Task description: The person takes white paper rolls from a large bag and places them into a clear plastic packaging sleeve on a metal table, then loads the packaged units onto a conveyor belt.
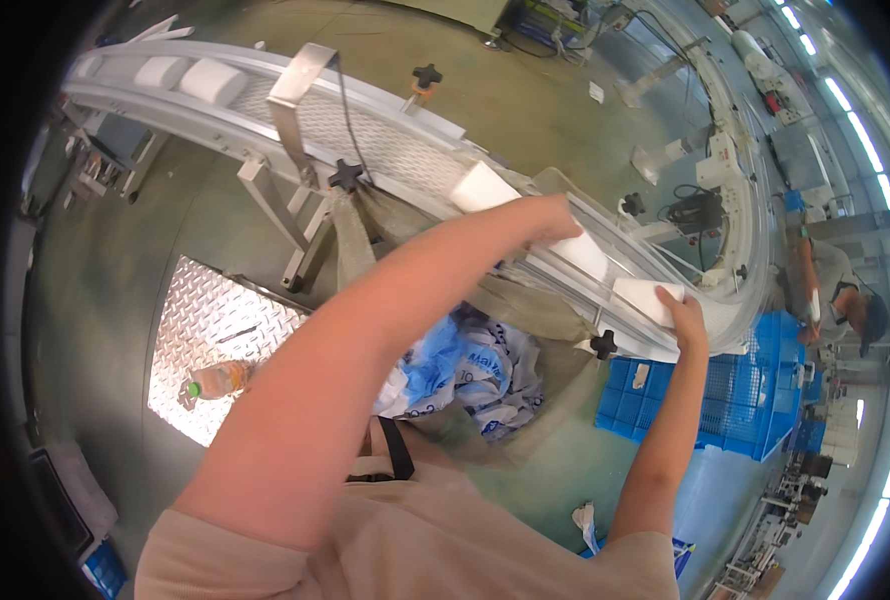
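Observation:
White, soft-looking packs lie in a row along a curved conveyor (405, 140). My left arm reaches across to the belt, and my left hand (555, 218) bends down over a white pack (587, 256); its fingers are closed against that pack, partly hidden by the hand. Just left of it, another white pack (485, 187) rests on the belt. Farther right, my right hand (683, 315) grips the end of a third white pack (643, 298), with fingertips over its top edge. Two more packs (213, 80) sit at the conveyor's far left.
A metal bracket (300, 75) arches over the belt, and black star knobs (345, 175) stick out from its side. Below hang plastic bags (475, 370) in a cloth sling. Blue crates (705, 400) stand at right; a bottle (220, 380) lies on a metal plate. Another person (835, 290) works beyond.

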`<state>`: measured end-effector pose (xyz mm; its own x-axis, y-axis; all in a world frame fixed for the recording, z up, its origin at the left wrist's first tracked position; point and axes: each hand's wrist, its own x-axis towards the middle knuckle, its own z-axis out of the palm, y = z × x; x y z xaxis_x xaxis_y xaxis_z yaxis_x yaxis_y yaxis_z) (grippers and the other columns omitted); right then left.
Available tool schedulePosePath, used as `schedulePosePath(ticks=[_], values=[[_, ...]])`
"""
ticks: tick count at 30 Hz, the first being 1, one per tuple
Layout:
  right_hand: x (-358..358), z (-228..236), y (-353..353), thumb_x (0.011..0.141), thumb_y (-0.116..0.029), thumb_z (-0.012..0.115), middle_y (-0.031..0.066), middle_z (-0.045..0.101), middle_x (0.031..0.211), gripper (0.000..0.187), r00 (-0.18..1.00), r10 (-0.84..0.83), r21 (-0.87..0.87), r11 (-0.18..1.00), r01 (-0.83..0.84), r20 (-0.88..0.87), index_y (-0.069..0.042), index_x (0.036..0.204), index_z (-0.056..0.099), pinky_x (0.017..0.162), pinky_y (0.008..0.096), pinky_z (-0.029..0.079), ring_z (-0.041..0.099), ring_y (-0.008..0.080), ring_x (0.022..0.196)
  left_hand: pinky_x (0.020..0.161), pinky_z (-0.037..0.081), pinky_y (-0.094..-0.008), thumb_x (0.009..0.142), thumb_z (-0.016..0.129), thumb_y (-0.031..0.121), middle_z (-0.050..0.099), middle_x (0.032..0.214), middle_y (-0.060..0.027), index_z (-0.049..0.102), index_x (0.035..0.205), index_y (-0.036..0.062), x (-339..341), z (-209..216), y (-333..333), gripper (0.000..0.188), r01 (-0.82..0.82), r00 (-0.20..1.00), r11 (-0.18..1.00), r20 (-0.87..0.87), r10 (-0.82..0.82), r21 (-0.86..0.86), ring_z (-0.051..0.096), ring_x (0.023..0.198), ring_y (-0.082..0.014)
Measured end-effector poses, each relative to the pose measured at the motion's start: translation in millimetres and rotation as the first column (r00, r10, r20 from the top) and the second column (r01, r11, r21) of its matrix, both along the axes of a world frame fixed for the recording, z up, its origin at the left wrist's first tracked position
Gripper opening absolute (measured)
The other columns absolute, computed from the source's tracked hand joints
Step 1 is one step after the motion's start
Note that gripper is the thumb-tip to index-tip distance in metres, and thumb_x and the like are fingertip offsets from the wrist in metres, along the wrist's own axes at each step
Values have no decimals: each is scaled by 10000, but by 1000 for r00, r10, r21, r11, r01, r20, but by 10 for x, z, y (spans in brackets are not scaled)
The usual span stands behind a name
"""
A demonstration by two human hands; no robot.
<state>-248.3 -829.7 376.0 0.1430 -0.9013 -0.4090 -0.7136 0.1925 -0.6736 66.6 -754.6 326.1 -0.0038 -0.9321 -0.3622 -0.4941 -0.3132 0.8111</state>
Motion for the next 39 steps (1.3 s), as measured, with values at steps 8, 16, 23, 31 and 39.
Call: schedulePosePath(ticks=[8,16,23,31,39], values=[[495,-278,-159,801,-512,602,212,574,1109,707,978,208,214,955,-206,12,118,1116,533,859,330,429,556,241,1012,955,399,-411,829,539,184,459,1284,-214,454,1272,16,647,-31,89,481,-153,862,986,496,101,66,440,1188,-383],[1962,361,1464,932,-190,487,182,623,999,288,799,411,-721,691,42,440,48,1077,562,818,322,482,603,234,906,769,467,-334,878,565,220,576,1065,-127,505,1171,51,845,366,2850,344,-573,754,413,-258,604,-708,580,871,-208],[3053,-1177,3803,913,-82,494,81,627,782,171,117,810,-134,234,-963,574,20,1007,593,696,256,475,609,134,749,834,443,-397,827,557,125,574,1079,-147,604,1057,120,-538,-1791,5722,235,-960,257,280,337,906,-20,545,986,-308],[3086,-3053,5683,731,-125,666,198,480,1167,539,-612,791,-171,-600,-781,17,-15,1203,431,846,394,441,516,313,1031,1004,276,-552,691,734,420,256,1380,-275,331,1367,115,-976,-2866,6749,844,-868,-460,-497,384,800,-3,229,1286,-460],[3470,-3405,6356,615,-238,742,219,401,1241,854,-768,569,-272,-820,-503,-293,71,1275,296,954,417,368,423,352,1145,653,470,-304,816,634,280,660,754,-150,666,911,-10,-738,-2980,7051,307,-710,-699,-695,7,715,119,630,680,-227]])
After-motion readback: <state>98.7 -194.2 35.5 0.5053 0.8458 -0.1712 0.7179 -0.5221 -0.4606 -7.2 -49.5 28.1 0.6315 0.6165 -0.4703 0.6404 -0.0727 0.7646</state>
